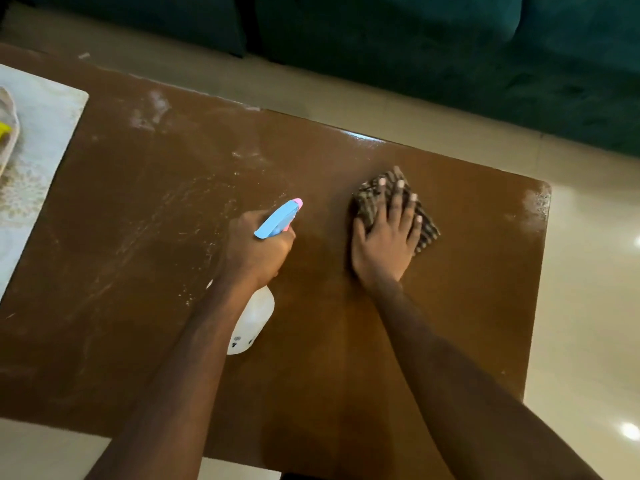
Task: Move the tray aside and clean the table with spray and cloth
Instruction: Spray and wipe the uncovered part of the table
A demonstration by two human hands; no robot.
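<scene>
A brown wooden table (145,258) fills the view, its left half streaked with white dust and spray marks. My left hand (258,245) is closed around the neck of a white spray bottle (252,320) with a blue and pink nozzle (278,218) that aims away from me. My right hand (384,237) lies flat, fingers spread, and presses a dark checked cloth (427,233) onto the right part of the tabletop. At the far left edge a pale tray (8,133) with something yellow in it sits on a light speckled mat (41,140).
A dark green sofa (450,46) runs along the far side, beyond a strip of glossy beige floor (588,271). The floor wraps round the table's right end and near edge. The table's right corner (536,202) shines with glare.
</scene>
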